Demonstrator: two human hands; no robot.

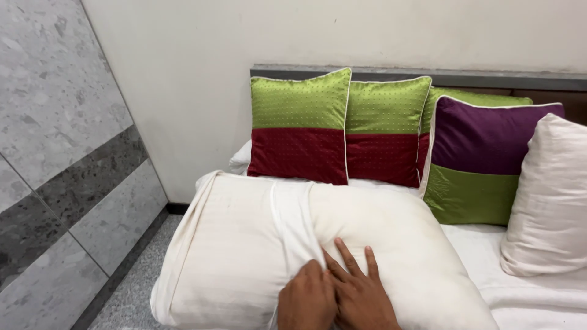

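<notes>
At the very bottom, two hands press on a big white pillow (244, 256). The left hand (307, 299) is curled, with its fingers bunched on a fold of the pillow's cloth cover, pinching it. The right hand (362, 293) lies flat beside it, touching it, with its fingers spread out on the bare part of the pillow.

The pillow is soft, fat and puffy. Its left half is inside a thin white cover with faint stripes. The cover's edge makes a raised band across the middle, just above the left hand. The right half is bare and looks a bit yellow and stained.

The pillow lies on a bed (526, 293) with a wrinkled white sheet. On the right stands another plump white pillow (547, 195).

Further back, square shiny cushions lean in a row. Two are green on top and dark red below (299, 128) (385, 131), with tiny dots and white edges. One is purple on top and green below (483, 159).

Behind them is a grey headboard (428, 74) and a plain cream wall (202, 73). On the left is a wall of speckled grey stone tiles (55, 153), and the floor (134, 293) below is speckled grey too.
</notes>
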